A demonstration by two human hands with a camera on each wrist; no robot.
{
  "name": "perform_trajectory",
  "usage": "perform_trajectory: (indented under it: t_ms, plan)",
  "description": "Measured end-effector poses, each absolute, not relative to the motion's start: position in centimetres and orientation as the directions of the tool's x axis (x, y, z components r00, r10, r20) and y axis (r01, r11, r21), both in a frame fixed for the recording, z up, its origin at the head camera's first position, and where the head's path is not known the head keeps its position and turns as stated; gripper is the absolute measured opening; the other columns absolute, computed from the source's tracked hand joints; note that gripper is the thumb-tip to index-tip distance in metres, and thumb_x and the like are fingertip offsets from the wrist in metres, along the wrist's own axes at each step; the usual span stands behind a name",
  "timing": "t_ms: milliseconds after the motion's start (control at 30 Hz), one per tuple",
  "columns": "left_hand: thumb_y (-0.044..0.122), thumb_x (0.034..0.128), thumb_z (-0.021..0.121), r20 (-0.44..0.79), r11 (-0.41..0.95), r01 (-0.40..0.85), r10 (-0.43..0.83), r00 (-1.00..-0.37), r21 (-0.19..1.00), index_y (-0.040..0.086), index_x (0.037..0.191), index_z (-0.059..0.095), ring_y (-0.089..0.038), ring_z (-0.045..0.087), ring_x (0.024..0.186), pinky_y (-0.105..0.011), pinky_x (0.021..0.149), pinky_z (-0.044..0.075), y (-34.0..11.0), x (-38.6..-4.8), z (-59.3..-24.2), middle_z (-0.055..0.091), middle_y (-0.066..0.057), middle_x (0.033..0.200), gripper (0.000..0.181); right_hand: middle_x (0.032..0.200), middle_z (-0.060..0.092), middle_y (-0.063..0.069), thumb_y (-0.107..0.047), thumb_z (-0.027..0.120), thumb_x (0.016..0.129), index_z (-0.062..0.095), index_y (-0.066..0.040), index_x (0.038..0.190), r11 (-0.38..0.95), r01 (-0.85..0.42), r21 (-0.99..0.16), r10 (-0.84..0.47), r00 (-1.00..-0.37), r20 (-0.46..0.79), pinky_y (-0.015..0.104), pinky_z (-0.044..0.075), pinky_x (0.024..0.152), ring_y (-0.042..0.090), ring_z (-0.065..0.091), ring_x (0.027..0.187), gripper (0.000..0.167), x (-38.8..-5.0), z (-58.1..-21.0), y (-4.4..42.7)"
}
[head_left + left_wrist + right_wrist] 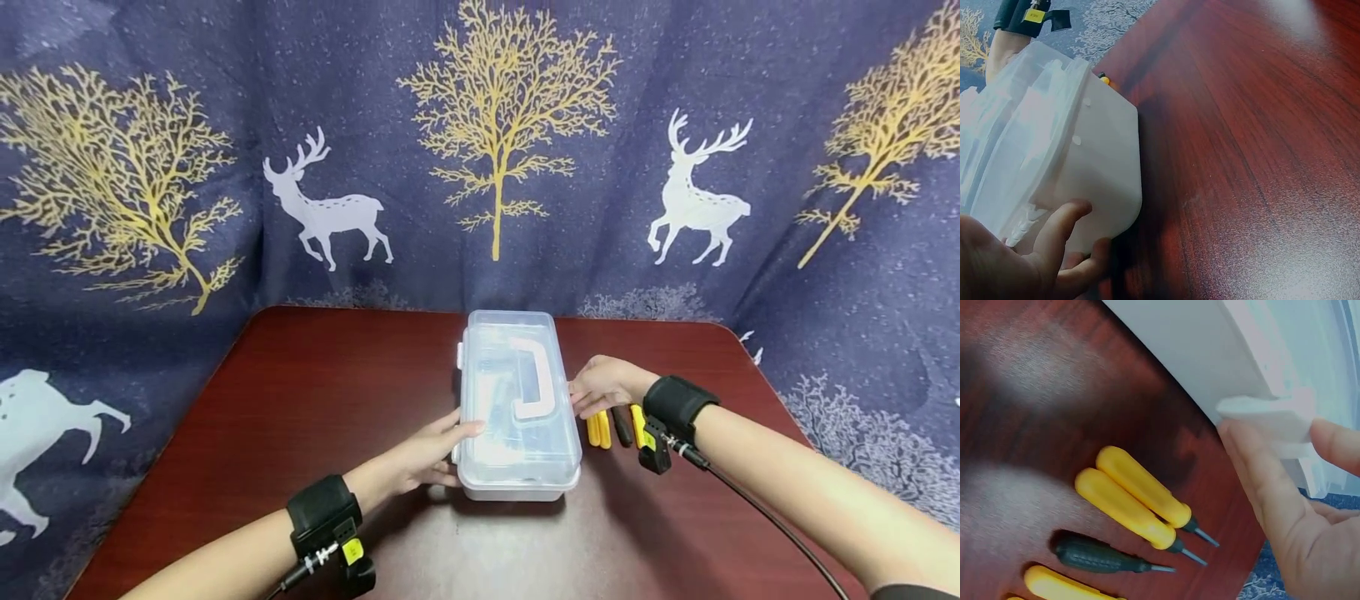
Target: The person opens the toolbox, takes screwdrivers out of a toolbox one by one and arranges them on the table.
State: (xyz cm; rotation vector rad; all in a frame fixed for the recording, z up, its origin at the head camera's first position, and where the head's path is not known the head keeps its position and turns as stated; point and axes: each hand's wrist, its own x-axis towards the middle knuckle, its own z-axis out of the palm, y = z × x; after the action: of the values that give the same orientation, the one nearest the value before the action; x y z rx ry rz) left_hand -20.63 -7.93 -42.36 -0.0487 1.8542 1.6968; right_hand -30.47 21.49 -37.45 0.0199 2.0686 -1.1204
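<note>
A clear-lidded plastic storage box [495,392] with a white base and a white lid handle [545,379] sits on the table. My left hand [431,450] holds its near left side, thumb over the lid edge and fingers against the white wall [1104,156]. At the box's right side, my right hand [606,383] pinches a white latch [1266,415] between thumb and fingers; the latch sticks out from the wall. Yellow-handled screwdrivers [1125,506] and a dark-handled screwdriver [1094,553] lie beside that hand. The lid is down on the base.
The dark red wooden table [337,375] stretches around the box. Behind it hangs a blue curtain [450,275] with deer and trees. Another yellow handle [1060,584] lies past the dark screwdriver. A cable [780,521] runs from the right wristband.
</note>
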Motion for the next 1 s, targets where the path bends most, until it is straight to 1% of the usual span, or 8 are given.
perform_trajectory:
  t_ms: [133,267,367,533,700,800,900,1000]
  plan:
    - [0.052,0.0896,0.057,-0.45,0.178,-0.413,0.386,-0.805,0.893,0.025,0.154,0.018,-0.029,0.068,0.092,-0.041,0.078,0.059,-7.7,-20.6,-42.4,0.043,-0.028,0.142,0.08,0.112,0.069,0.021,-0.011,0.055,0.096,0.056,0.013,0.124,0.623,0.343,-0.703,-0.344,-0.688,-0.64,0.04,0.054,0.094,0.024,0.07,0.099,0.037,-30.8,-37.2,21.7]
    - [0.052,0.0897,0.057,-0.454,0.179,-0.417,0.376,-0.808,0.891,0.025,0.155,0.018,-0.028,0.068,0.091,-0.041,0.077,0.059,-7.7,-20.6,-42.4,0.042,-0.028,0.143,0.08,0.11,0.069,0.021,-0.01,0.055,0.095,0.056,0.014,0.124,0.607,0.337,-0.72,-0.369,-0.683,-0.631,0.04,0.054,0.094,0.023,0.07,0.097,0.037,-31.0,-37.4,21.9]
    - [0.051,0.0902,0.057,-0.456,0.176,-0.421,0.373,-0.808,0.89,0.024,0.155,0.017,-0.027,0.067,0.09,-0.041,0.077,0.059,-7.8,-20.5,-42.5,0.04,-0.028,0.145,0.08,0.112,0.069,0.02,-0.009,0.053,0.096,0.054,0.015,0.125,0.571,0.356,-0.74,-0.387,-0.678,-0.625,0.039,0.054,0.093,0.022,0.07,0.098,0.037,-31.2,-38.0,21.8]
    - [0.05,0.0904,0.057,-0.455,0.179,-0.418,0.367,-0.812,0.891,0.023,0.155,0.017,-0.028,0.067,0.089,-0.042,0.077,0.059,-8.0,-20.5,-42.7,0.043,-0.027,0.142,0.08,0.115,0.069,0.017,-0.005,0.051,0.096,0.055,0.014,0.125,0.504,0.392,-0.769,-0.411,-0.675,-0.613,0.038,0.054,0.094,0.02,0.069,0.1,0.034,-31.5,-39.0,21.9]
    - [0.049,0.0907,0.057,-0.459,0.178,-0.423,0.361,-0.812,0.888,0.022,0.155,0.017,-0.03,0.066,0.093,-0.042,0.078,0.059,-7.9,-20.6,-42.8,0.038,-0.028,0.145,0.08,0.122,0.066,0.02,-0.008,0.051,0.097,0.054,0.013,0.127,0.496,0.363,-0.788,-0.446,-0.672,-0.591,0.037,0.054,0.094,0.019,0.068,0.102,0.037,-31.5,-39.2,22.1]
    - [0.048,0.0908,0.057,-0.46,0.173,-0.427,0.364,-0.81,0.888,0.023,0.155,0.017,-0.031,0.066,0.094,-0.042,0.078,0.059,-7.9,-20.5,-42.8,0.037,-0.029,0.146,0.08,0.12,0.066,0.018,-0.007,0.051,0.097,0.054,0.013,0.127,0.483,0.375,-0.791,-0.445,-0.673,-0.591,0.036,0.054,0.094,0.018,0.068,0.101,0.036,-31.4,-39.2,22.3]
    - [0.048,0.0908,0.057,-0.458,0.173,-0.424,0.365,-0.811,0.889,0.023,0.155,0.017,-0.029,0.066,0.092,-0.041,0.078,0.059,-7.8,-20.5,-42.7,0.04,-0.028,0.143,0.079,0.116,0.068,0.015,-0.006,0.051,0.097,0.055,0.013,0.126,0.478,0.379,-0.793,-0.438,-0.68,-0.589,0.036,0.054,0.093,0.017,0.068,0.1,0.035,-31.3,-39.2,22.3]
    - [0.049,0.0907,0.057,-0.456,0.177,-0.42,0.365,-0.812,0.89,0.024,0.155,0.018,-0.025,0.066,0.087,-0.04,0.077,0.059,-7.8,-20.5,-42.7,0.046,-0.026,0.138,0.079,0.119,0.067,0.017,-0.006,0.051,0.097,0.054,0.013,0.127,0.493,0.349,-0.797,-0.454,-0.678,-0.578,0.036,0.054,0.093,0.018,0.068,0.101,0.036,-31.3,-39.1,22.4]
